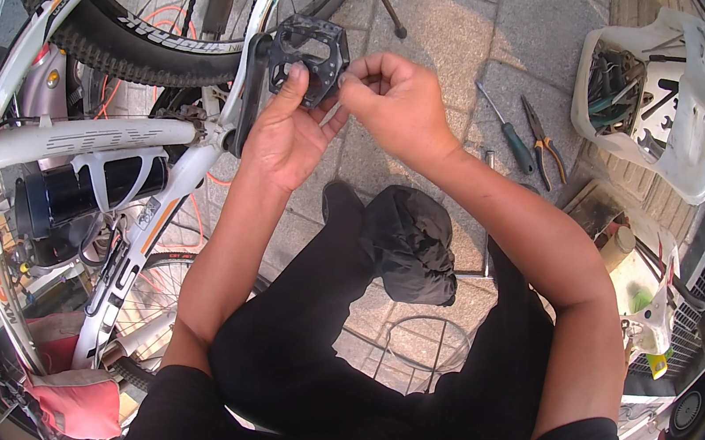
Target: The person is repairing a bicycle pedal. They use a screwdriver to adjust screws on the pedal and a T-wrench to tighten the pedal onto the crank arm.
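Note:
A black bicycle pedal [333, 39] sits on the crank arm [247, 108] of a white bicycle [96, 137], which stands to my left. My left hand [282, 135] grips the pedal from below, its thumb against the near face and its fingers curled behind. At the pedal's right edge, my right hand [399, 106] has thumb and forefinger pinched together. Whatever lies between those fingertips is too small or hidden to make out.
On the paving to the right lie a screwdriver [516, 144] and long-nose pliers [544, 145]. Beyond them stands a white plastic bin [697, 163] of tools. Crumpled black fabric [411, 250] rests between my legs. A second open container [664, 252] stands at far right.

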The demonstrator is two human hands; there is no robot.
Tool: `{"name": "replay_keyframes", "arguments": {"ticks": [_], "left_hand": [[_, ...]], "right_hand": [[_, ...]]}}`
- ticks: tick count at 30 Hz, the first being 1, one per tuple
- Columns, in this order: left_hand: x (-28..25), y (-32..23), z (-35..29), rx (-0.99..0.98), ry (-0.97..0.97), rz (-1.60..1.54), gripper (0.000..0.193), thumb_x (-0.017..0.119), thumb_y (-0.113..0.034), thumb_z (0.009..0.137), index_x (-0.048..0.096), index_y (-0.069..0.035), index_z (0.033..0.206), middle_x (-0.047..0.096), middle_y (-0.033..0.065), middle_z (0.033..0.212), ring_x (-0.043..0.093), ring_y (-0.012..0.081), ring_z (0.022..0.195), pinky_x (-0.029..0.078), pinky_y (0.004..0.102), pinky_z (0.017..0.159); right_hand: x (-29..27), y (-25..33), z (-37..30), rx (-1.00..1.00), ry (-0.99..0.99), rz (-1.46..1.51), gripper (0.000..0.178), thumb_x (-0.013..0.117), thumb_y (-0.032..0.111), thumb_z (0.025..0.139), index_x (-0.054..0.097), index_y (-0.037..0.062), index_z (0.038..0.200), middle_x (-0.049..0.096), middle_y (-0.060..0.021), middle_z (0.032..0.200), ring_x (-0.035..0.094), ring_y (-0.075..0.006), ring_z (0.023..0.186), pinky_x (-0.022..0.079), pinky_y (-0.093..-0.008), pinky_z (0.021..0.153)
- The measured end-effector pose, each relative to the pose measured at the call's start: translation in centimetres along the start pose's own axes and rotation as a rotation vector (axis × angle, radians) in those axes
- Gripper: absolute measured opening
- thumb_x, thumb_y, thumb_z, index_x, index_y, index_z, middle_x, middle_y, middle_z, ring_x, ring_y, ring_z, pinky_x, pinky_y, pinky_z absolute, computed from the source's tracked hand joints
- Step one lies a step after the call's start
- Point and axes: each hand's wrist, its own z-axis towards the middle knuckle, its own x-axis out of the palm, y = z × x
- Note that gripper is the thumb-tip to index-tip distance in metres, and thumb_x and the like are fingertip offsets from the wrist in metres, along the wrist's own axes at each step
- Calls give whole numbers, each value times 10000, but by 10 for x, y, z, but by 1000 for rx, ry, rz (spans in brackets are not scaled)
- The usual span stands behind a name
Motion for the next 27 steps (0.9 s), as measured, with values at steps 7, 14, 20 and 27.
{"name": "replay_keyframes", "arguments": {"ticks": [7, 14, 20, 27], "left_hand": [[0, 0, 0, -5, 8, -13, 308, 755, -324, 965, 668, -152, 1205, 716, 28, 1171, 645, 202, 1130, 515, 436, 1033], [-2, 1, 1, -4, 4, -23, 311, 761, -315, 961, 668, -150, 1208, 717, 33, 1177, 651, 206, 1130, 512, 446, 1048], [-3, 0, 0, 0, 9, -24, 297, 754, -308, 968, 671, -155, 1208, 715, 28, 1172, 645, 198, 1118, 514, 436, 1040], [-3, 1, 3, -24, 21, -7, 297, 738, -319, 980, 668, -151, 1215, 706, 27, 1193, 629, 202, 1136, 506, 430, 1024]], "right_hand": [[-15, -3, 4, -538, 28, -370, 136, 759, 80, 875, 692, 7, 969, 678, -73, 888, 686, -158, 731, 568, -306, 656], [-24, -3, 12, -760, 60, -517, 146, 767, 66, 855, 682, 15, 962, 665, -104, 913, 702, -222, 744, 582, -334, 656], [-28, -1, 20, -969, 76, -623, 149, 761, 35, 845, 677, 5, 964, 664, -96, 906, 696, -207, 735, 581, -326, 652], [-11, 7, 1, -103, 127, -71, 100, 689, 86, 930, 683, -11, 949, 654, -34, 849, 666, -148, 705, 544, -291, 609]]}}
